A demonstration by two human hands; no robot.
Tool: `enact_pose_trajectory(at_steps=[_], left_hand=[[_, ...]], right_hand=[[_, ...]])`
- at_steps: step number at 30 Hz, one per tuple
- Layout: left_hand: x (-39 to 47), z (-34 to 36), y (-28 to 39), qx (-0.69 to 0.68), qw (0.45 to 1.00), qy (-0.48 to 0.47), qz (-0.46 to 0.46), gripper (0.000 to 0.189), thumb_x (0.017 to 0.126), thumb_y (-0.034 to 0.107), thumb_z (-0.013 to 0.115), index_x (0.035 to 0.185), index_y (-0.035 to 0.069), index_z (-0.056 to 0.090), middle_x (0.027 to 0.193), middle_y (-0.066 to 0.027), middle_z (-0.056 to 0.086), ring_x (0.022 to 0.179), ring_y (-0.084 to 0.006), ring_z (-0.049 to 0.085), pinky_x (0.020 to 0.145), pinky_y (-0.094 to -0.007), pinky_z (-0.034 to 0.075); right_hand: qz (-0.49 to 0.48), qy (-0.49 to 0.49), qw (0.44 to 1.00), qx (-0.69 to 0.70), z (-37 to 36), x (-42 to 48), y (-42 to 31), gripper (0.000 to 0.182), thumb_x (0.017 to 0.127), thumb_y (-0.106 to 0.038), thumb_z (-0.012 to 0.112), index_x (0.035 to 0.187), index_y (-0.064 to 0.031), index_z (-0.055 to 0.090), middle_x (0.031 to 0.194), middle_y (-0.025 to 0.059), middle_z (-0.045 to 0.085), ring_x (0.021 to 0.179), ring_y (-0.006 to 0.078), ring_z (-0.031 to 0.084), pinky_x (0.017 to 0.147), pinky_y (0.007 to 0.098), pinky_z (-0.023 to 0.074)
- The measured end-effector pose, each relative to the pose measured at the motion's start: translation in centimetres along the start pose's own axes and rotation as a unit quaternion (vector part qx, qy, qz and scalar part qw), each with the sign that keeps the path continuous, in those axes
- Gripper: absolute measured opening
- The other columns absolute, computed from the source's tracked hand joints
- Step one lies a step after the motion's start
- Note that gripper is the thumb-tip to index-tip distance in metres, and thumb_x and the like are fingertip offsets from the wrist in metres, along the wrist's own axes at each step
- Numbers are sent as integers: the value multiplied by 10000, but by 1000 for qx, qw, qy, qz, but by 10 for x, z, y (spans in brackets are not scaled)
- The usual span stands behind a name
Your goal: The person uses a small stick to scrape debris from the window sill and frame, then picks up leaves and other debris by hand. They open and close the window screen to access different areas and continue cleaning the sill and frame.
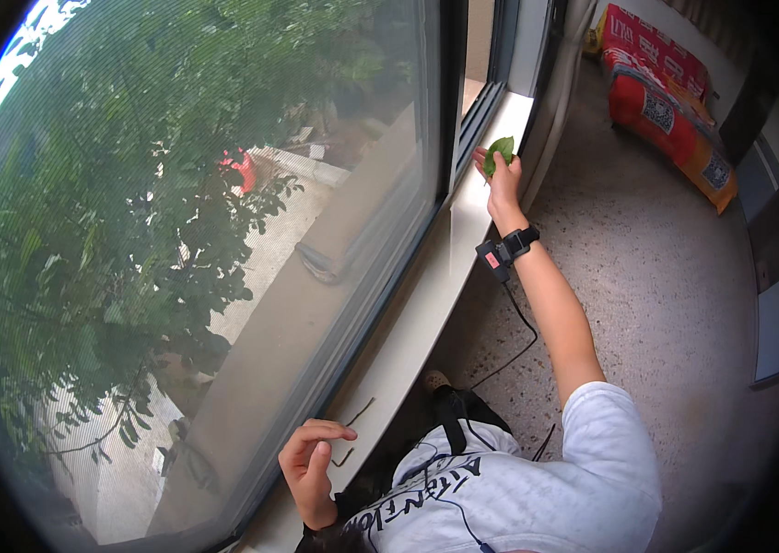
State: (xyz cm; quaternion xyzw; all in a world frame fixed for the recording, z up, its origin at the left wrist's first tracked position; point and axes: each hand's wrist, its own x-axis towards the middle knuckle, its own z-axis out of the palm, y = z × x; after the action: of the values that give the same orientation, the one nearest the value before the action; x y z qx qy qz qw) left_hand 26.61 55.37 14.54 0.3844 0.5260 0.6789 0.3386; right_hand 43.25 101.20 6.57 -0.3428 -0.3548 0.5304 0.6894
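My right hand (503, 183) is stretched out over the far end of the white windowsill (424, 304). It holds a green leaf (500, 153) between thumb and fingers. At the near end of the sill, my left hand (312, 464) hovers with bent fingers and the thumb apart, and nothing shows in it. Close to its fingertips lie a thin dark twig (361, 410) and a short, bent brown stem piece (343, 457). Part of the twig may be hidden behind the fingers.
A sliding window (389, 228) borders the sill, with a leafy tree (120, 173) outside. Red and orange printed sacks (666, 110) lie on the speckled floor (610, 263). A black cable (527, 332) hangs from the device (493, 261) on my right wrist.
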Motion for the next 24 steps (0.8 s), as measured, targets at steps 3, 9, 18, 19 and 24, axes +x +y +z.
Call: enact_pose_trajectory(at_steps=[3,9,18,19,24], left_hand=[[32,35,-3,21,999,-38,-27,145,838,34,504,908,-53,597,861,-164,629,833,-234,604,777,-321,465],[42,53,-8,45,997,33,-58,139,839,46,515,903,-42,601,850,-157,632,816,-234,614,778,-323,465],[56,64,-18,-5,995,6,-99,137,857,29,498,913,-51,595,865,-155,625,847,-229,609,809,-324,450],[54,64,-19,-1,994,-4,-106,136,859,29,502,917,-52,594,870,-154,623,852,-230,611,807,-324,452],[40,55,-11,16,995,1,-102,135,854,28,499,911,-47,596,869,-148,620,853,-229,612,803,-315,451]], right_hand=[[51,-38,998,-6,15,85,14,118,908,-105,435,983,-21,468,912,121,650,762,167,653,590,248,503],[212,-297,926,95,63,113,6,121,811,-92,586,907,-19,592,783,34,608,591,152,585,508,282,489],[272,-288,918,-7,59,129,21,244,893,-173,539,1013,34,585,862,111,644,711,185,640,632,320,550],[276,-287,917,3,62,127,21,243,895,-174,537,1013,33,585,862,111,644,709,184,640,631,320,550],[286,-273,918,37,69,99,18,253,904,-187,525,1016,33,582,851,112,643,695,182,636,619,317,547]])
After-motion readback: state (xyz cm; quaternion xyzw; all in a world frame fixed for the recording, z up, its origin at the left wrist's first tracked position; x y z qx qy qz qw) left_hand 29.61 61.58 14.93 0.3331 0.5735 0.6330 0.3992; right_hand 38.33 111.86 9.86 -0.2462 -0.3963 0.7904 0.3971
